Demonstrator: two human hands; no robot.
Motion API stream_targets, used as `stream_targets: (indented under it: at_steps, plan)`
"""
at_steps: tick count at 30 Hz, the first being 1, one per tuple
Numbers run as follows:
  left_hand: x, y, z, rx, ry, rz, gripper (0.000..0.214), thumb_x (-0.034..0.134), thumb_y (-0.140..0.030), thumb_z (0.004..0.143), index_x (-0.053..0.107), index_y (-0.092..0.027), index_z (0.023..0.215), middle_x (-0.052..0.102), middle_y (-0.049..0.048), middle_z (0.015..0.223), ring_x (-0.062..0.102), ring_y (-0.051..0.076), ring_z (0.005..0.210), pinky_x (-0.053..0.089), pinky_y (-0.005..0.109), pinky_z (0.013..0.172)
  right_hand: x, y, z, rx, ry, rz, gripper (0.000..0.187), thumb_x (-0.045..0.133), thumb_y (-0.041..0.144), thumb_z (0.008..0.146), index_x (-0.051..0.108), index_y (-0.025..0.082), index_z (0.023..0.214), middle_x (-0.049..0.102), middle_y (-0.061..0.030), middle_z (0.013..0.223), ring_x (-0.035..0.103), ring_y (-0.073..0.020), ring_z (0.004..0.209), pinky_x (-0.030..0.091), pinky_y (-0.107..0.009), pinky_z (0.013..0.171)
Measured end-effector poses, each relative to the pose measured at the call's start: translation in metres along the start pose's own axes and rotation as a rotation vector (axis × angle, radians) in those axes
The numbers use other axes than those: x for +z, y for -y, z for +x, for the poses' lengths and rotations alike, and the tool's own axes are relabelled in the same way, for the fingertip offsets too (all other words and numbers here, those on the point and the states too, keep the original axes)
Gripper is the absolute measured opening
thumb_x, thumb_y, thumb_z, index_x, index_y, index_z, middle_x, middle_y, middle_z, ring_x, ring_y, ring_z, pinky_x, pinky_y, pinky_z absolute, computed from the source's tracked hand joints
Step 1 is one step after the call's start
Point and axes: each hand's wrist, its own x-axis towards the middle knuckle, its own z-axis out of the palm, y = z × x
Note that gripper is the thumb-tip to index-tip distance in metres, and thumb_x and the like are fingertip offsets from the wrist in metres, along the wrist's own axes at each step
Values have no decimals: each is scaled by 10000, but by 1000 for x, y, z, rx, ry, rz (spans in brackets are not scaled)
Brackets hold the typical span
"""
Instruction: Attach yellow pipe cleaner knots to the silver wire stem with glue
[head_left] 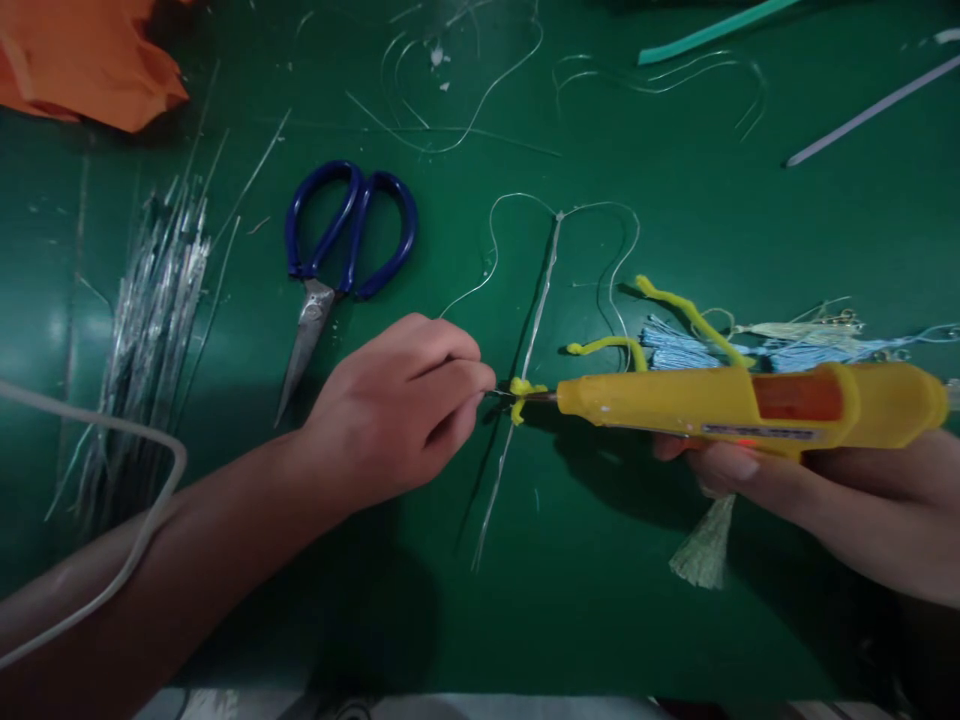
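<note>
My left hand (401, 405) is closed in a pinch on a thin silver wire rod (525, 365) that stands slanted over the green table (675, 230). A small yellow pipe cleaner knot (521, 393) is wrapped on the rod beside my fingertips. My right hand (840, 490) grips a yellow glue gun (750, 405) held level, its metal nozzle touching that yellow knot. Behind the gun lie two yellow pipe cleaners (690, 315) and light blue tassels (750, 350).
Blue-handled scissors (337, 250) lie shut at upper left of my hand. A bundle of silver wires (154, 320) lies at the left, orange paper (82, 60) in the far left corner. Loose thin wires (465, 90) and strips (870, 105) lie at the back. A pale green tassel (705, 545) lies under the gun.
</note>
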Motion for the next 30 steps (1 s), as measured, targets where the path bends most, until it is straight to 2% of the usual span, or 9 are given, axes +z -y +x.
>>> stream_targets:
  at_steps: [3, 8, 13, 16, 19, 21, 25, 30]
  plan:
    - [1, 1, 0, 17, 10, 18, 127, 578, -119, 868, 694, -156, 904, 698, 77, 903, 634, 201, 792, 492, 332, 646, 1, 3, 0, -26, -22, -62, 418, 518, 679, 849, 783, 356, 822, 785, 0, 873, 754, -265, 799, 579, -264, 426]
    - [0, 1, 1, 24, 19, 26, 122, 573, -124, 866, 687, -156, 896, 700, 77, 911, 633, 204, 784, 492, 338, 648, -1, 16, 10, -130, -86, -212, 567, 415, 747, 853, 779, 355, 667, 780, -19, 779, 753, -283, 706, 497, -278, 301]
    - [-1, 0, 1, -6, 23, -14, 112, 553, -110, 852, 658, -146, 871, 695, 77, 903, 632, 202, 803, 500, 336, 678, 0, 17, 11, -200, -90, -240, 536, 390, 707, 894, 782, 367, 757, 785, 13, 826, 756, -264, 722, 624, -362, 506]
    - [-1, 0, 1, -17, 29, -18, 115, 543, -114, 854, 649, -156, 875, 693, 71, 904, 635, 200, 813, 503, 336, 690, 0, 13, 8, -212, -89, -255, 513, 403, 694, 896, 781, 363, 790, 786, 18, 846, 754, -264, 719, 618, -361, 501]
    - [-1, 0, 1, -11, 36, -11, 125, 541, -129, 863, 654, -176, 889, 697, 64, 921, 637, 197, 822, 502, 335, 696, 0, 7, 5, -210, -34, -214, 455, 456, 649, 897, 779, 349, 784, 785, 15, 832, 752, -252, 731, 596, -309, 478]
    - [-1, 0, 1, 4, 52, 2, 136, 537, -144, 873, 662, -192, 898, 699, 58, 927, 638, 196, 824, 498, 338, 696, 0, 3, 2, -161, -21, -201, 445, 459, 640, 900, 779, 344, 809, 783, 5, 845, 748, -254, 768, 597, -306, 505]
    - [-2, 1, 1, 3, 87, 30, 155, 525, -165, 892, 672, -210, 903, 704, 51, 927, 635, 190, 821, 487, 336, 692, 0, -5, -2, -52, 11, -196, 468, 464, 664, 884, 781, 321, 864, 775, -28, 915, 741, -267, 830, 568, -282, 462]
    - [-1, 1, 1, 34, 59, 26, 156, 527, -157, 898, 681, -184, 903, 702, 71, 923, 625, 195, 804, 482, 341, 680, -2, -7, -3, -39, 21, -142, 478, 503, 673, 858, 788, 290, 859, 767, -56, 949, 729, -284, 882, 538, -256, 419]
